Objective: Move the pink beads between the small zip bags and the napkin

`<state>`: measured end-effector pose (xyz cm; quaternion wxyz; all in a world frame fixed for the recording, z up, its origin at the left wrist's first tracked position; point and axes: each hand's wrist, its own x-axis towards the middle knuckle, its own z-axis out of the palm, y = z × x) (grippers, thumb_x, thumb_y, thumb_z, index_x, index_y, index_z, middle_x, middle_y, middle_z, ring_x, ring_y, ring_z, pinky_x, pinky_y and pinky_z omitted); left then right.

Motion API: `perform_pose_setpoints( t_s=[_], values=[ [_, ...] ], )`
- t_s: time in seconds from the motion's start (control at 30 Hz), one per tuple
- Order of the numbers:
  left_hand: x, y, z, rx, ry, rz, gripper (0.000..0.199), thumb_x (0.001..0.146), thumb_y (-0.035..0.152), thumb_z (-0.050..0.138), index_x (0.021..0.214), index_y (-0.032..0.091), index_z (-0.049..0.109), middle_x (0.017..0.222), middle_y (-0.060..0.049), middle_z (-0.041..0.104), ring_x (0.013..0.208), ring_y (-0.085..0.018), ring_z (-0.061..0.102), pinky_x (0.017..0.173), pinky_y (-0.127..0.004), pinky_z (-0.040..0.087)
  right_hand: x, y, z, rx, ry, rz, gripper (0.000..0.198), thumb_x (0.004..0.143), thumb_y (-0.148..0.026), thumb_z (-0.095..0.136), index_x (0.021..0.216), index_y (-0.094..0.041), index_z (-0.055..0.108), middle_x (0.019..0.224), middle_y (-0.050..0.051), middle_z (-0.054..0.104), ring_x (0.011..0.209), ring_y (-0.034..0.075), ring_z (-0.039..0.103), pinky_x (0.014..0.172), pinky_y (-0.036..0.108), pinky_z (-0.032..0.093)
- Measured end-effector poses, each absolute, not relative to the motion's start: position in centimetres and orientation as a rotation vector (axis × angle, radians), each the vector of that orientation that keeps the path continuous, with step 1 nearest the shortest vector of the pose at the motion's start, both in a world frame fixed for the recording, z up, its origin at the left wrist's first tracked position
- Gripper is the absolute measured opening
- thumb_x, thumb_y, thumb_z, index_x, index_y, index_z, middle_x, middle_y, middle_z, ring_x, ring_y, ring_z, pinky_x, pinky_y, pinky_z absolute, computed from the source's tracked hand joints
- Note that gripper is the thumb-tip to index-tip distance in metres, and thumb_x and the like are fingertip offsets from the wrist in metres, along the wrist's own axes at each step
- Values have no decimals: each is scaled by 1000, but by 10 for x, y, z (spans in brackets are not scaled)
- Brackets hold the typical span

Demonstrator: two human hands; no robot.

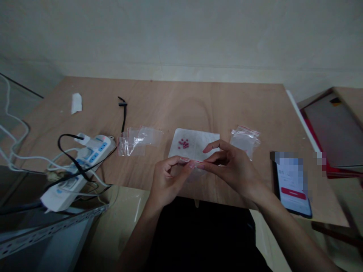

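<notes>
The left forearm [138, 230] slants in from seven o'clock to a pinching left hand [167, 179], the right forearm [286, 228] from four o'clock to a right hand [236, 168], index finger [217, 144] arched.

Wall [181, 37] was pale greyish, plain, w/ faint horiz. line low down. Lt. brown wood-grain table [159, 105] stood in front. Floor [127, 206] below looked yellowish, shiny, w/ bright reflected streak. Perf. metal rail [56, 230] ran along lower L. Far R: box-like unit [331, 132] had grey panel, red edging, wood-tone top. Rm. lighting was dim, lower L darkest.
</notes>
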<state>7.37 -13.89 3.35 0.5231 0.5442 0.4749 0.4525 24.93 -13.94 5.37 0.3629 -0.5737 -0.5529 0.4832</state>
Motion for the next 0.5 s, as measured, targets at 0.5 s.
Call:
perform_pose_setpoints(
  t_s=[0.5],
  values=[
    [84, -137, 20, 987, 1279, 1386, 16, 73, 35, 76, 72, 19, 74, 67, 0, 72, 62, -10, 64, 64, -19, 50, 250, -137, 52, -1351, -1298, 1186, 20, 71, -33, 77, 83, -20, 67, 63, -1, 68, 62, 15, 66, 63, 29, 52]
  ],
)
